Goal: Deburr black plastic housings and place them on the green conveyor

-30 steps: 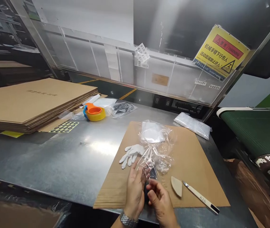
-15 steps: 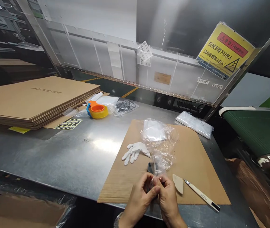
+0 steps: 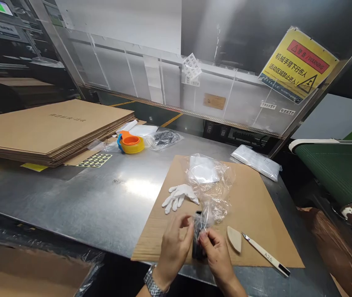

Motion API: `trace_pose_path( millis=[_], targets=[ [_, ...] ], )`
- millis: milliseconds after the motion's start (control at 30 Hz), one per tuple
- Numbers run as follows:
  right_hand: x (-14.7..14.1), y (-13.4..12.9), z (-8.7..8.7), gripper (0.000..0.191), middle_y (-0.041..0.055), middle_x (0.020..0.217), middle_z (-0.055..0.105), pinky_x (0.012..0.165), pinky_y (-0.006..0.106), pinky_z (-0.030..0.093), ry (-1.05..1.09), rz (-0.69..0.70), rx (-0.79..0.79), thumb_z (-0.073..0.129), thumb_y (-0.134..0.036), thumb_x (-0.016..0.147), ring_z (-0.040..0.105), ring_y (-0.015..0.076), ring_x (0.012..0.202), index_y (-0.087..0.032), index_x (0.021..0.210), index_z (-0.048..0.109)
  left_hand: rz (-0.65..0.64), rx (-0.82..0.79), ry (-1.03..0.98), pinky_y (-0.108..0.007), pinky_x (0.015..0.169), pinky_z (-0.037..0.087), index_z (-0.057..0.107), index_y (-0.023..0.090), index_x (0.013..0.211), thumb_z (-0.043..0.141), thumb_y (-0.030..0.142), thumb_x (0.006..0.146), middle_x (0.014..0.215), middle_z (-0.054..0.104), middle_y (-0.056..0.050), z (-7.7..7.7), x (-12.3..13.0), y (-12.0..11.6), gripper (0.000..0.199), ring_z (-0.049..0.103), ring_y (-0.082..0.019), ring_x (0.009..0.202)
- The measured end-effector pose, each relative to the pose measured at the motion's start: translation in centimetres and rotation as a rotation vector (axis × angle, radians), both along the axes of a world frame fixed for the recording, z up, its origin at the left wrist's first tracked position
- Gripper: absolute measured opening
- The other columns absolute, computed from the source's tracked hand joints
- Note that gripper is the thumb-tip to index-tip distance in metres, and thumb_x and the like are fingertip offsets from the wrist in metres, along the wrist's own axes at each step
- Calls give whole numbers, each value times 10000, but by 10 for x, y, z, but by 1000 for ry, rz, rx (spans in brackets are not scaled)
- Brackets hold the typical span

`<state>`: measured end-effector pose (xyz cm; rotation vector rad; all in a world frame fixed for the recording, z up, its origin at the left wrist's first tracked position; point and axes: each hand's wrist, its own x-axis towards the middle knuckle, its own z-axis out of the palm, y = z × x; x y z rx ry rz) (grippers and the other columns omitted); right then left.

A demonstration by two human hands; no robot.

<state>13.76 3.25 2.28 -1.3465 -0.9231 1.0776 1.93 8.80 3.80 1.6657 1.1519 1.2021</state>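
At the near edge of the flat brown cardboard sheet [image 3: 253, 206], a dark elongated object [image 3: 197, 250] sits partly under crinkly clear plastic film [image 3: 205, 216] pinched by the right hand [image 3: 217, 252], while the left hand [image 3: 173, 244] curves its fingers there, whether gripping I cannot tell.

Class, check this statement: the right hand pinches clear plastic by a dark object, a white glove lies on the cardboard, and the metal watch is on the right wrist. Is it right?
Not quite: the head view shows the metal watch on the left wrist. The right hand does pinch clear plastic by a dark object, and a white glove lies on the cardboard.
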Motion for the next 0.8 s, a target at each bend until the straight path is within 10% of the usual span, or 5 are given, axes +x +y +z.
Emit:
trace_pose_path(
  millis=[133, 367, 633, 800],
  targets=[
    [-9, -1, -7, 509, -5, 583, 506, 477, 214, 319, -45, 48, -20, 421, -623, 824, 403, 87, 504, -157, 670, 554, 23, 127, 41, -236, 611, 446, 636, 225, 839, 583, 189, 767, 688, 606, 16, -4, 0, -1, 97, 572, -149, 640],
    [-1, -17, -16, 426, 52, 738, 602, 574, 269, 400, -449, -31, -99, 431, -550, 850, 542, 166, 620, -189, 1017, 583, 509, 503, -59, -294, 719, 430, 445, 216, 1182, 435, 131, 872, 936, 564, -42, -12, -29, 11, 322, 549, -175, 804],
    [17, -30, -25, 188, 106, 617, 601, 527, 303, 327, -935, -149, -288, 472, -340, 780, 577, 246, 566, -210, 669, 550, -209, 791, 353, -253, 598, 465, 636, 224, 992, 539, 61, 772, 629, 610, 2, -31, -28, -19, 291, 545, -137, 584],
    [42, -50, -16, 258, 62, 532, 581, 481, 271, 326, -975, -157, -375, 360, -315, 845, 569, 211, 490, -205, 706, 548, -242, 659, 413, -266, 577, 474, 611, 180, 966, 452, 104, 852, 634, 617, -13, -49, -26, -27, 210, 557, -150, 579]
  ],
)
